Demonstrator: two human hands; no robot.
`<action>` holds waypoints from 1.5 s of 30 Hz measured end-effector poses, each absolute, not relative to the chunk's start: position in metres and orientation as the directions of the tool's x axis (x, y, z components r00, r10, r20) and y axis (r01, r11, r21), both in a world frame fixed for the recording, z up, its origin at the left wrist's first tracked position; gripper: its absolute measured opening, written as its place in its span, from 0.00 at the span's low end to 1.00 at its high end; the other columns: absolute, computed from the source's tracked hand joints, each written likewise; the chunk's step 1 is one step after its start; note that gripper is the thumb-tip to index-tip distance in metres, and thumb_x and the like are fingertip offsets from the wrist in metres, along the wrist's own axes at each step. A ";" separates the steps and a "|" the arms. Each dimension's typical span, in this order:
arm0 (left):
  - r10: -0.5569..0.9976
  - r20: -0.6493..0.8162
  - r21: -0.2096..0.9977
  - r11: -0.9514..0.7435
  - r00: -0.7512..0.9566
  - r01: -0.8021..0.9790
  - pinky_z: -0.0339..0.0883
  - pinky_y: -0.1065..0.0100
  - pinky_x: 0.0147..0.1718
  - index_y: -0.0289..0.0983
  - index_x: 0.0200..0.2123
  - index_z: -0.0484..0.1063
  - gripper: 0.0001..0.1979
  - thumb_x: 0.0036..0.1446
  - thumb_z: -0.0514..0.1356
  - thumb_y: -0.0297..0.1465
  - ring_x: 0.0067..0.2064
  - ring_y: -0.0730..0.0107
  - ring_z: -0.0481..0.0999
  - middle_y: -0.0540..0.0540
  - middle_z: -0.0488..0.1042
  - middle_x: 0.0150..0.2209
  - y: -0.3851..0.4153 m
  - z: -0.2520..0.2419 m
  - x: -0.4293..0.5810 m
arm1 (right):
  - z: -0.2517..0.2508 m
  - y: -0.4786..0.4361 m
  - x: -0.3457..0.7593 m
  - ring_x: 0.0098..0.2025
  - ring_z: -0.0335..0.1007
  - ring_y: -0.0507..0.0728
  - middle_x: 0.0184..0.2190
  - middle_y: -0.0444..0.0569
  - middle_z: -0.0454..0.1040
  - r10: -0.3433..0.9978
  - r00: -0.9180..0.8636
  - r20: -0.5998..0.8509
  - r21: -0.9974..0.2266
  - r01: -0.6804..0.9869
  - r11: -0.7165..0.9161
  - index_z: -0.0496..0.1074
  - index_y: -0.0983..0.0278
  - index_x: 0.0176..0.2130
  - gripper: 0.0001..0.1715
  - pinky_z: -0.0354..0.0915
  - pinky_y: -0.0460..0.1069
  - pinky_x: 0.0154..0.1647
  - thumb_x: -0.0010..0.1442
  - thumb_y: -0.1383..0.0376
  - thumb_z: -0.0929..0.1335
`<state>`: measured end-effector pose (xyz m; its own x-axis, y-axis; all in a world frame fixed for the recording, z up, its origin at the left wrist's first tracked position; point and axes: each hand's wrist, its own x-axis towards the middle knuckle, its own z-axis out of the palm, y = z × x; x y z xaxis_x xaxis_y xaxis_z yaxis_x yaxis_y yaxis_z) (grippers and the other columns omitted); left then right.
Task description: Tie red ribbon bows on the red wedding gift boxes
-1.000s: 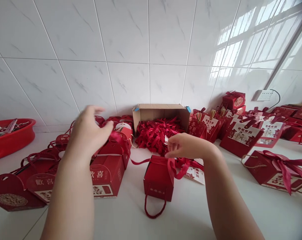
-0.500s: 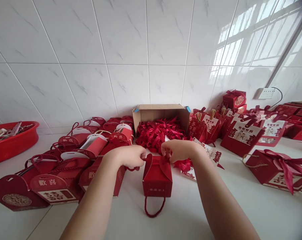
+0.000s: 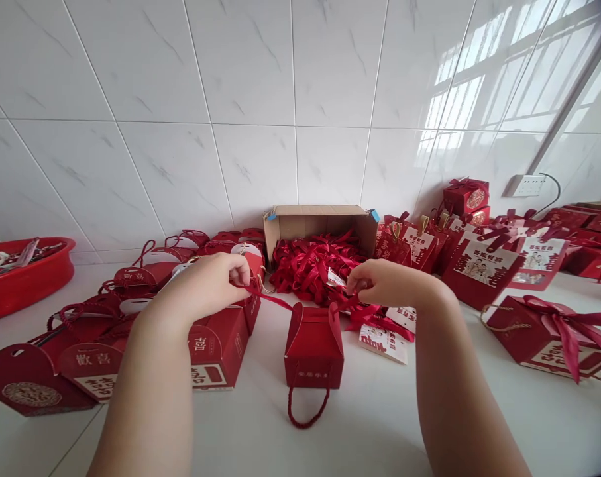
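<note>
A small red gift box [image 3: 313, 351] stands upright on the white counter between my hands, its dark red rope handle [image 3: 307, 423] hanging down at the front. Through its top flaps runs a red ribbon [image 3: 275, 299]. My left hand [image 3: 225, 275] is closed on one ribbon end, pulled taut out to the left and above the finished-looking boxes. On the other side my right hand [image 3: 374, 281] pinches the ribbon's other end, close to the box's right flap. White printed tags [image 3: 383, 342] lie just right of the box.
Behind stands an open cardboard box [image 3: 325, 217] with a heap of red ribbons [image 3: 305, 265] spilling out. Red gift boxes [image 3: 220, 341] crowd the left, beside a red basin [image 3: 32, 281]. Tagged boxes [image 3: 484, 271] and a bow-tied box [image 3: 558, 338] fill the right.
Both hands have moved apart from the box's top, left hand to the left and up, right hand to the right, drawing the ribbon out straight. The box stays in place.
</note>
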<state>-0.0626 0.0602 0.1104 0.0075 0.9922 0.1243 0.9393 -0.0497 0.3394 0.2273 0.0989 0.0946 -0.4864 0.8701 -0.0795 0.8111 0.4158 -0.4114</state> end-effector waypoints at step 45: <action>0.891 0.398 0.880 -0.437 0.217 0.183 0.64 0.62 0.35 0.39 0.12 0.54 0.27 0.59 0.50 0.46 0.32 0.63 0.72 0.46 0.70 0.23 0.035 0.131 -0.032 | 0.091 0.102 0.208 0.44 0.73 0.57 0.42 0.48 0.78 0.809 -0.477 0.345 -0.898 0.084 0.432 0.78 0.59 0.41 0.13 0.67 0.54 0.49 0.55 0.63 0.69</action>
<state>-0.0323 0.0355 0.1308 0.2171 0.8914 0.3978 0.1831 -0.4375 0.8804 0.2082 0.1018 0.0910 -0.4768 0.8087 0.3445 0.0837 0.4319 -0.8980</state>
